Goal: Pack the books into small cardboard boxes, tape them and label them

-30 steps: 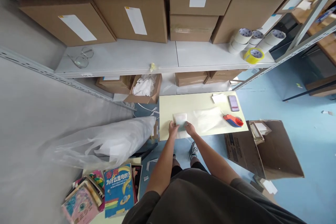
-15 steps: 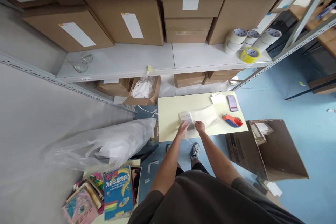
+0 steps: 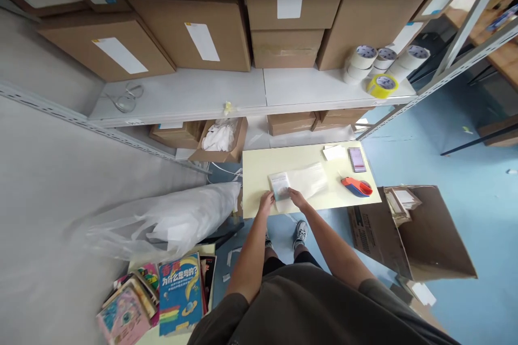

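Observation:
A small book with a pale blue-white cover point(image 3: 279, 185) lies on the cream tabletop point(image 3: 257, 167), at the left end of a whitish, translucent wrapping sheet point(image 3: 309, 180). My left hand point(image 3: 266, 203) grips the book's lower left edge, its fingers closed. At the lower right edge my right hand point(image 3: 297, 197) pinches the book where it meets the sheet. The exact hold of the fingertips is small in view. Right of the sheet lies a red and blue tape dispenser point(image 3: 356, 187).
White paper slips point(image 3: 334, 152) and a phone point(image 3: 357, 159) lie at the table's far right. Tape rolls point(image 3: 382, 86) stand on the shelf above. An open carton point(image 3: 433, 232) is on the floor at right; a plastic sack point(image 3: 162, 221) and stacked books point(image 3: 181, 294) are at left.
The book has shifted slightly left and its cover now shows more fully. My left hand has moved from its face to its lower left edge; my right hand has moved left onto it.

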The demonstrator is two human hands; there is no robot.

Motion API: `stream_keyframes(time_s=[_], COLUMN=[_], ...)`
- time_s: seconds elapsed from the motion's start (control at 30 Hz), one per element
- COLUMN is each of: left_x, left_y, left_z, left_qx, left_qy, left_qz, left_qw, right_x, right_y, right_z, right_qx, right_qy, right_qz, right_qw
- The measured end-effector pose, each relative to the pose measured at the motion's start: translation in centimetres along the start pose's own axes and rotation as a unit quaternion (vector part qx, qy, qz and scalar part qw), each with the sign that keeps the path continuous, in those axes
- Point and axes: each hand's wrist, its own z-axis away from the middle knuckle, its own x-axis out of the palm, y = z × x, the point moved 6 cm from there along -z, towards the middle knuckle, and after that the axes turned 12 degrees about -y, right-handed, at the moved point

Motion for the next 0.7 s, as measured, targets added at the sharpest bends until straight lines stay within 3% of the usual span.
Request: stream_keyframes(time_s=[0.13, 0.23, 0.33, 0.43, 0.53, 0.63, 0.7], left_x=[-3.0, -3.2, -0.6, 3.7, 7.4, 8.8, 8.0], left_y=[1.8, 3.5, 4.0, 3.2, 2.4, 2.1, 2.2], left_z=[0.8, 1.2, 0.9, 0.1, -0.8, -1.2, -1.3], left_qx=[0.007, 0.021, 0.014, -0.004, -0.001, 0.012, 0.025], left_qy=[0.029, 0.016, -0.037, -0.102, -0.132, -0.135, -0.106], left_qz=[0.008, -0.010, -0.041, -0.062, -0.091, -0.111, -0.103], left_qw=[1.000, 1.000, 0.998, 0.993, 0.987, 0.985, 0.989], right_x=[3.3, 4.1, 1.7, -2.9, -6.0, -6.8, -6.2], right_y=[-0.8, -1.9, -2.9, -3.7, -3.8, -3.7, -3.6], right_z=[-0.9, -1.3, -1.0, 0.5, 2.3, 3.1, 2.8], right_qx=[0.012, 0.038, 0.038, 0.006, -0.010, 0.002, 0.020], right_qy=[-0.067, -0.103, -0.053, 0.051, 0.086, 0.065, 0.046], right_qz=[-0.080, -0.099, -0.092, -0.083, -0.064, -0.024, 0.002], right_qw=[0.994, 0.989, 0.994, 0.995, 0.994, 0.998, 0.999])
